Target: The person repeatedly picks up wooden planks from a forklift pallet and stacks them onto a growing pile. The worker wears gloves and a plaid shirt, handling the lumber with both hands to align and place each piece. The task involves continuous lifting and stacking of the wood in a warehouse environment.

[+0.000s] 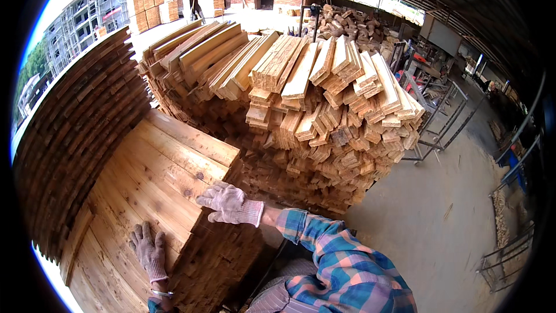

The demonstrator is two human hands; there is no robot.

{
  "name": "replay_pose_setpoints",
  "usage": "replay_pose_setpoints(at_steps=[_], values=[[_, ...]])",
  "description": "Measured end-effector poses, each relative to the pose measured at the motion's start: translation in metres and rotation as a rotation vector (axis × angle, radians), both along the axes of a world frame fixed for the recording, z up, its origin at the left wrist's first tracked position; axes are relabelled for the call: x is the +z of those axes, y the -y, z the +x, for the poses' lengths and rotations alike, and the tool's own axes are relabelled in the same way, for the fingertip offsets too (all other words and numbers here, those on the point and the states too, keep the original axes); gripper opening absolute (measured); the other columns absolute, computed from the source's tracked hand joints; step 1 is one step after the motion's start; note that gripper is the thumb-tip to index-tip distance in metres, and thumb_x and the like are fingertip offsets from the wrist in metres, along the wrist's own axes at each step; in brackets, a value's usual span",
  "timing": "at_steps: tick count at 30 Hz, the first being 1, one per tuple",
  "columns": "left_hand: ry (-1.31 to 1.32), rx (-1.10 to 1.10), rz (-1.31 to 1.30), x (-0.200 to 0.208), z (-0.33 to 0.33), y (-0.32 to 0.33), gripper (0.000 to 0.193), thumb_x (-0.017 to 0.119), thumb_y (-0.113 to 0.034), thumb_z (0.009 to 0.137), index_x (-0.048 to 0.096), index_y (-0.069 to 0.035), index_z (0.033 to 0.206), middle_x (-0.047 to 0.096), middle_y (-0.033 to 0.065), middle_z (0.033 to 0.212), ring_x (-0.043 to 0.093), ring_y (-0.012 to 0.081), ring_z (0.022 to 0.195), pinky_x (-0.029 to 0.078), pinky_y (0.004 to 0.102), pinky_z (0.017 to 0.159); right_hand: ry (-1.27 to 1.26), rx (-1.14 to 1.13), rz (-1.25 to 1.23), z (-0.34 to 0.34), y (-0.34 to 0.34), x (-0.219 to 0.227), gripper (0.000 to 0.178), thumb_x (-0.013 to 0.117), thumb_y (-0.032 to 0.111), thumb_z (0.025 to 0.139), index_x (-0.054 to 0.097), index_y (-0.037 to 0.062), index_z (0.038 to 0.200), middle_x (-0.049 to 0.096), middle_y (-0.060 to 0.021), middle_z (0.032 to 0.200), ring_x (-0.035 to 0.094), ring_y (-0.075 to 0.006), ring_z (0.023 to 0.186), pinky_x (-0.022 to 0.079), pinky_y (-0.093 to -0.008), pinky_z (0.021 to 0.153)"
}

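Both hands wear knitted work gloves. My left hand [149, 250] lies flat with spread fingers on the top layer of a stack of wooden boards [147, 174], placed side by side. My right hand [227, 202] rests at the right edge of that layer, near the board ends, its fingers stretched over the wood and the thumb apart. Neither hand holds anything that I can see. One narrow board [75, 244] lies along the layer's left side, against a taller stack of planks [75, 145].
Beyond my hands stands a large pile of loose sawn boards [324, 122], its ends jutting unevenly. Metal frame racks [446, 119] stand to the right on the concrete floor [428, 214]. Farther back are a heap of cut logs [353, 26] and stacked lumber bundles [146, 8].
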State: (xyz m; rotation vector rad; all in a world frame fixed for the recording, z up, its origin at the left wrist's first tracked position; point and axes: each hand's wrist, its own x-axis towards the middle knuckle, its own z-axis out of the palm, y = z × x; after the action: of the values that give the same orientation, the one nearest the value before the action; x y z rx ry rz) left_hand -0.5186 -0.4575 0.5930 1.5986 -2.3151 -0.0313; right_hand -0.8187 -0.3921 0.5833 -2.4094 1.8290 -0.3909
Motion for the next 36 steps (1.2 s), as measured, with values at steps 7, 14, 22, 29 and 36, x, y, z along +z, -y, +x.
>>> replay_pose_setpoints(at_steps=[7, 14, 22, 29, 36], values=[[-0.018, 0.018, -0.047, -0.013, 0.005, 0.005, 0.058, 0.061, -0.041, 0.084, 0.053, -0.006, 0.130, 0.048, 0.0194, 0.136, 0.040, 0.0383, 0.125, 0.026, 0.0482, 0.110, 0.076, -0.322, 0.106, -0.055, -0.119, 0.018, 0.073, 0.061, 0.041, 0.087, 0.032, 0.0126, 0.147, 0.056, -0.0129, 0.122, 0.057, -0.0317, 0.106, 0.047, -0.0409, 0.091], [-0.717, -0.214, 0.156, 0.003, -0.044, -0.004, 0.069, 0.070, -0.011, 0.078, 0.042, 0.000, 0.140, 0.044, 0.0185, 0.143, 0.041, 0.0313, 0.133, 0.031, 0.0375, 0.111, -0.502, -0.916, 0.037, -0.188, -0.210, 0.101, 0.072, 0.042, 0.050, 0.095, 0.015, 0.0131, 0.150, 0.045, -0.0097, 0.139, 0.047, -0.0218, 0.121, 0.040, -0.0373, 0.104], [-1.067, -0.887, 0.459, 0.102, -0.341, -0.080, 0.082, 0.067, -0.005, 0.078, 0.026, -0.004, 0.149, 0.031, 0.0138, 0.152, 0.034, 0.0286, 0.138, 0.033, 0.0373, 0.110, -0.281, -1.316, -0.132, -0.347, -0.247, 0.140, 0.087, 0.044, 0.063, 0.090, 0.005, 0.0169, 0.153, 0.035, -0.0115, 0.149, 0.041, -0.0250, 0.131, 0.040, -0.0354, 0.106], [-0.890, -1.246, 0.356, 0.120, -0.530, -0.110, 0.094, 0.079, -0.019, 0.077, 0.022, -0.007, 0.150, 0.026, 0.0169, 0.154, 0.028, 0.0298, 0.141, 0.034, 0.0399, 0.111, -0.354, -1.404, -0.282, -0.398, -0.298, 0.091, 0.088, 0.037, 0.070, 0.088, 0.005, 0.0204, 0.153, 0.019, -0.0138, 0.156, 0.016, -0.0310, 0.143, 0.004, -0.0532, 0.117], [-0.567, -1.210, -0.133, 0.126, -0.641, -0.161, 0.091, 0.078, -0.035, 0.075, 0.031, -0.004, 0.146, 0.040, 0.0197, 0.145, 0.041, 0.0327, 0.133, 0.041, 0.0405, 0.105, -0.226, -1.379, -0.690, -0.408, -0.332, 0.083, 0.083, 0.064, 0.050, 0.080, 0.031, 0.0108, 0.146, 0.047, -0.0153, 0.130, 0.045, -0.0349, 0.123, 0.034, -0.0489, 0.105]])
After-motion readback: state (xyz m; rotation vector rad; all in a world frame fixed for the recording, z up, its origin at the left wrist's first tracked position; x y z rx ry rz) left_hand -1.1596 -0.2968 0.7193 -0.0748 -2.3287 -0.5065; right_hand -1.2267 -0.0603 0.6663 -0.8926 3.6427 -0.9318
